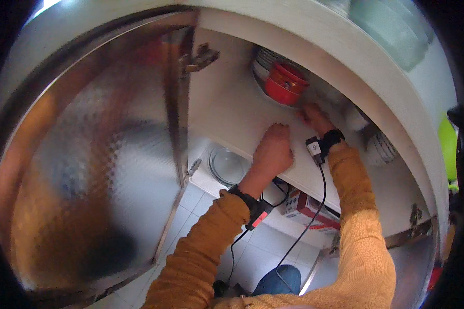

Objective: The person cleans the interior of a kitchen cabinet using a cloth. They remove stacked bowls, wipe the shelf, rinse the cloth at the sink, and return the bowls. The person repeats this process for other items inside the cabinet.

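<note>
Inside a cupboard, my left hand (273, 148) is over the front part of the white shelf (232, 112), its fingers curled and their tips hidden from view. My right hand (315, 117) reaches deeper, close beside a red round container (285, 84); whether its fingers touch or hold anything is not clear. The red container stands by a stack of plates (268, 61) at the back. Each wrist wears a black strap with a small cabled device.
A textured cupboard door (100, 154) stands open at left. White dishes (382, 146) are stacked at the shelf's right. Below lie round glass dishes (227, 166) and a red and white box (309, 210). The countertop edge (332, 23) curves overhead. Two cables hang from the wrists.
</note>
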The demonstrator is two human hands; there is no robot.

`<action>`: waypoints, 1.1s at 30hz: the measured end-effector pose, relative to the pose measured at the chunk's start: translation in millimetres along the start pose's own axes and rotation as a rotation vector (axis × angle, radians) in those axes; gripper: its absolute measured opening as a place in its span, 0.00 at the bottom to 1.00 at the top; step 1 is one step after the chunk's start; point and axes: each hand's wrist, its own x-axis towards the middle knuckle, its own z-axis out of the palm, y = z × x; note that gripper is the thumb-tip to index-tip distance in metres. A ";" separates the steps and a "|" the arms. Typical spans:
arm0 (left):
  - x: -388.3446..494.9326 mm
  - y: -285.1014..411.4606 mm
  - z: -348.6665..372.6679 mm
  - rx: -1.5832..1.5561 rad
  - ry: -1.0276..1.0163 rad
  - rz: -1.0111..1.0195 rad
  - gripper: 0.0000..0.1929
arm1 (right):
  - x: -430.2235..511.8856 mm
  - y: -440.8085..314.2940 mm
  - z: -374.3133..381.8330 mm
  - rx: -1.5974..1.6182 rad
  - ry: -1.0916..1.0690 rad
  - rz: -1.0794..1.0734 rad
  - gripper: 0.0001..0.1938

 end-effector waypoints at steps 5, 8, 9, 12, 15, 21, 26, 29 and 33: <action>-2.1 -0.1 0.6 -0.071 0.038 0.010 0.24 | -6.8 -10.8 0.1 -1.143 -0.076 -0.463 0.11; -1.4 0.4 2.2 -0.097 0.061 0.012 0.22 | -16.5 -23.4 5.6 -1.123 -0.068 -0.468 0.13; -1.4 0.3 2.7 -0.099 0.043 0.003 0.22 | -19.1 -28.1 9.5 -1.161 -0.057 -0.451 0.13; -3.2 2.3 4.7 -0.079 0.041 0.017 0.20 | -29.6 -39.2 23.7 -1.224 -0.040 -0.344 0.12; -4.6 3.8 6.6 -0.071 0.173 0.067 0.15 | -33.7 -44.7 34.9 -1.182 -0.008 -0.307 0.12; -5.2 4.9 9.6 -0.104 0.038 -0.003 0.19 | -28.7 -38.6 38.3 -0.960 -0.069 -0.335 0.11; -7.6 5.8 12.4 -0.104 0.076 0.031 0.20 | -27.2 -35.8 38.8 -1.103 0.012 -0.379 0.14; -6.9 6.1 12.0 -0.104 0.065 0.025 0.21 | -28.1 -40.9 39.3 -0.991 -0.038 -0.330 0.14; -8.2 7.5 11.8 -0.079 0.108 0.042 0.23 | -26.6 -44.7 41.8 -0.852 -0.113 -0.312 0.13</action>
